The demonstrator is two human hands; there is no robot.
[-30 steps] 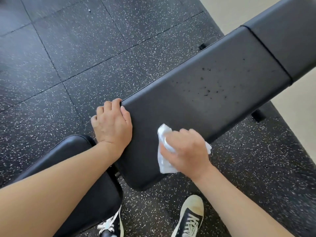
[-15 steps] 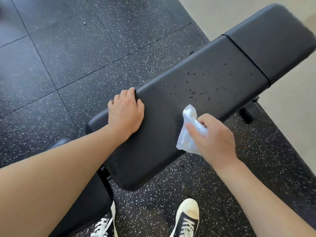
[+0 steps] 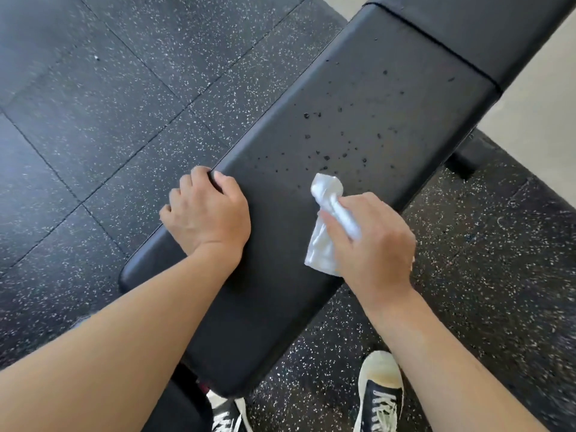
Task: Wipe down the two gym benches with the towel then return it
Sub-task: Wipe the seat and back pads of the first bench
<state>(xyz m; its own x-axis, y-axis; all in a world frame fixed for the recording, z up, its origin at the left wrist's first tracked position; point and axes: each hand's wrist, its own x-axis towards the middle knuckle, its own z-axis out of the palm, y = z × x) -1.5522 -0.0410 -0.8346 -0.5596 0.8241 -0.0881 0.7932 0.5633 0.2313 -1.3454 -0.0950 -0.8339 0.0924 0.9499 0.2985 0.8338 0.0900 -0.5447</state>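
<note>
A long black padded gym bench (image 3: 358, 126) runs diagonally from bottom centre to top right, its middle dotted with dark droplets. My left hand (image 3: 205, 213) grips the bench's left edge, fingers curled over the side. My right hand (image 3: 374, 241) holds a crumpled white towel (image 3: 324, 226) and presses it on the pad near the right edge, just below the droplets. A seam (image 3: 436, 42) divides the pad from a second cushion at the top right.
Black speckled rubber floor tiles (image 3: 124, 88) lie to the left and right. A pale floor strip (image 3: 536, 113) shows at the right. Part of another black pad (image 3: 174, 410) sits at the bottom. My black-and-white sneakers (image 3: 378, 397) stand under the bench end, near its frame foot (image 3: 467, 157).
My right hand has slid the towel up the bench pad toward the droplets. My left hand has shifted up along the left edge, still gripping it. The view has moved forward along the bench.
</note>
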